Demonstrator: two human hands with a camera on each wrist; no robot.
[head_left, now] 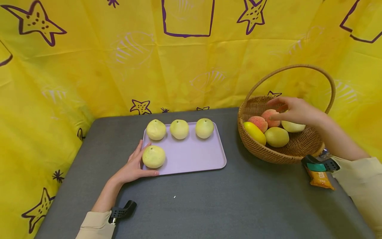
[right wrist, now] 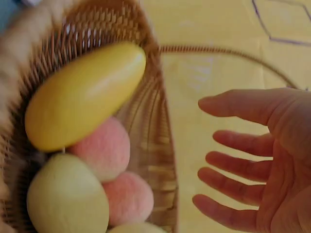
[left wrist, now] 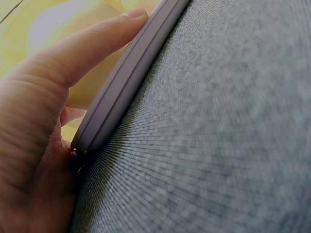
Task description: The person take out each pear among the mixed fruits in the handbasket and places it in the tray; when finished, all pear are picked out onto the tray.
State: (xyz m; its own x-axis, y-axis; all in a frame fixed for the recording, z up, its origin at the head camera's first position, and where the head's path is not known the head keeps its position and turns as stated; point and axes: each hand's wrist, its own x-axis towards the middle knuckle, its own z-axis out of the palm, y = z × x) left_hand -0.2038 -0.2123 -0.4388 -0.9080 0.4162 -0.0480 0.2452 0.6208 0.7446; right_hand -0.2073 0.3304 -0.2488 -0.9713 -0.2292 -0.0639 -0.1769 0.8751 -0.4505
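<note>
My left hand [head_left: 134, 164] rests at the near-left corner of a lilac tray [head_left: 191, 156]. Its straight thumb lies on the tray's front rim, its fingers along the left side, around a pale yellow-green pomelo [head_left: 153, 156]. Three more such pomelos stand along the tray's back: left [head_left: 156, 129], middle [head_left: 179, 129] and right [head_left: 204, 128]. Over a wicker basket [head_left: 268, 154], my right hand [right wrist: 272, 160] holds nothing, fingers spread and loosely bent. In the basket lie two peaches [right wrist: 104, 150], a yellow mango [right wrist: 85, 99], a greenish oval fruit [head_left: 277, 137] and a pale fruit [head_left: 292, 126] partly behind the hand.
The basket's tall arched handle [head_left: 298, 65] rises behind my right hand. An orange packet [head_left: 320, 179] lies under my right wrist, beside the basket. Grey cloth [head_left: 191, 205] covers the table; a yellow patterned curtain [head_left: 185, 76] hangs behind it.
</note>
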